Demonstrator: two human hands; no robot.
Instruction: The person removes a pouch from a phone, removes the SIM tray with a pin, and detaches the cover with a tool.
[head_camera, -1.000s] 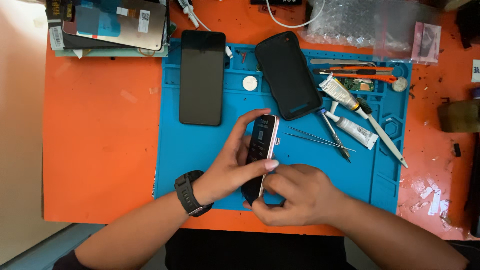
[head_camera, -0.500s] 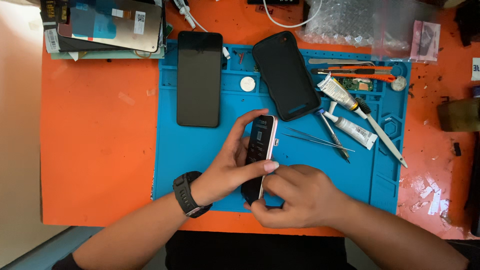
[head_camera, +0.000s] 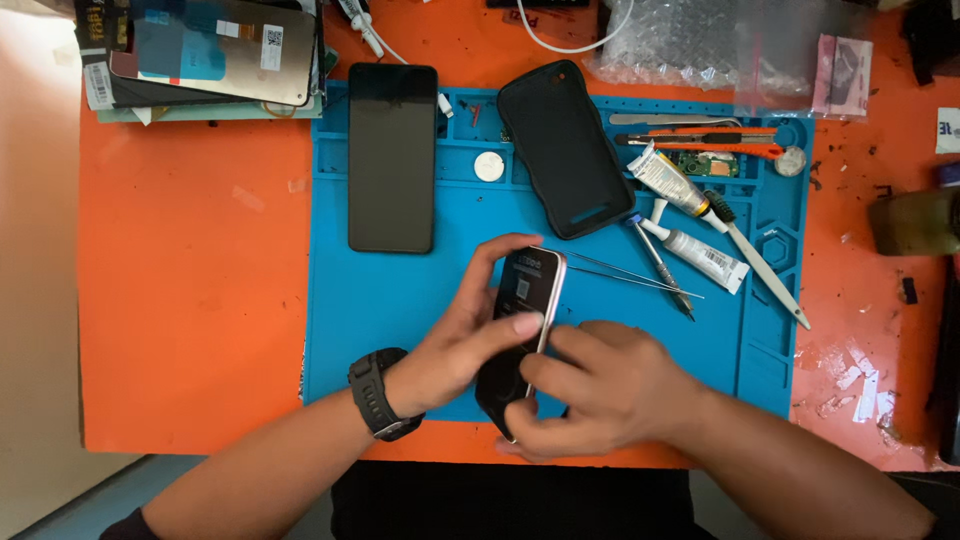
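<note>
Your left hand (head_camera: 462, 340) and right hand (head_camera: 590, 390) both hold a small phone (head_camera: 522, 330) with a pinkish frame, tilted on its long edge above the near middle of the blue work mat (head_camera: 400, 320). Your left fingers (head_camera: 490, 262) are closed around the phone: they curl over its far end while the thumb presses across its dark face. Your right fingers (head_camera: 545, 372) are closed on the phone's lower half, gripping it from the right and from below, and they touch your left thumb. A black watch (head_camera: 380, 392) sits on your left wrist.

Just right of the phone's upper end, a pair of thin tweezers (head_camera: 630, 275) lies on the mat, pointing away to the right. Beyond it lie a small screwdriver (head_camera: 662, 262), a white glue tube (head_camera: 705, 255) and a second tube with a dark nozzle (head_camera: 672, 180). A white spudger (head_camera: 765, 272) runs diagonally toward the mat's right edge. An orange utility knife (head_camera: 720, 145) lies along the mat's far right tray.

Well beyond your hands, a black smartphone (head_camera: 392, 157) lies face up on the mat's far left, and a black phone case (head_camera: 565, 145) lies slanted to its right, with a white round disc (head_camera: 489, 166) between them. The mat rests on an orange counter (head_camera: 190, 300). A stack of display panels (head_camera: 215, 50) sits at the counter's far left corner.
</note>
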